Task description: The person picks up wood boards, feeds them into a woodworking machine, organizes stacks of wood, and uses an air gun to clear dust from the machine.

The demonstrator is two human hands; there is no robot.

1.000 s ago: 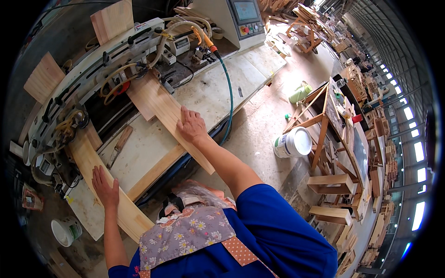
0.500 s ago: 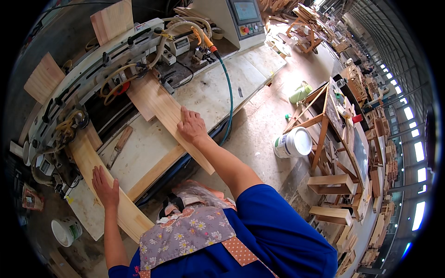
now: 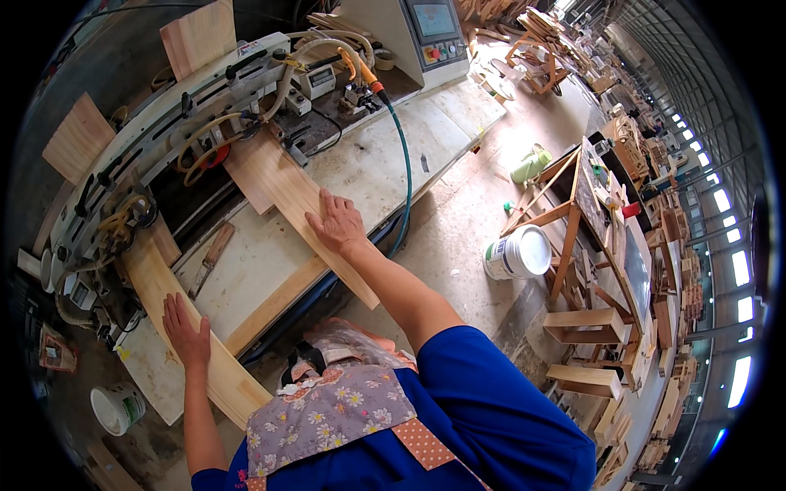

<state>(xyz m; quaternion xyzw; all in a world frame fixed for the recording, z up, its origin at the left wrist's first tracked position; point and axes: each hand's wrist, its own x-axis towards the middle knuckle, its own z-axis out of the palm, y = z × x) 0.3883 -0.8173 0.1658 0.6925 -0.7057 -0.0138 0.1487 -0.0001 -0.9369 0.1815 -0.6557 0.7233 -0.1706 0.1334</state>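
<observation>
Two pale wooden boards reach from a woodworking machine [image 3: 168, 127] toward my body. My left hand [image 3: 187, 331] lies flat and open on the left board [image 3: 237, 385], fingers pointing at the machine. On the right board [image 3: 295, 200] rests my right hand [image 3: 337, 225], open with its fingers spread a little. The far ends of both boards pass under the machine's long beam, where hoses and clamps partly hide them. Between the boards, a wooden-handled tool with a flat metal blade [image 3: 211, 258] lies on the white worktable [image 3: 246, 286].
A wooden strip [image 3: 278, 303] runs along the table's near edge. An orange air gun [image 3: 368, 78] with a green hose stands by the control panel [image 3: 434, 33]. White buckets [image 3: 524, 252] and a wooden bench [image 3: 614, 245] are on the floor at right; another bucket [image 3: 117, 409] is at lower left.
My right hand has shifted slightly on the right board, its fingers spreading a little more. My left hand and both boards look unmoved.
</observation>
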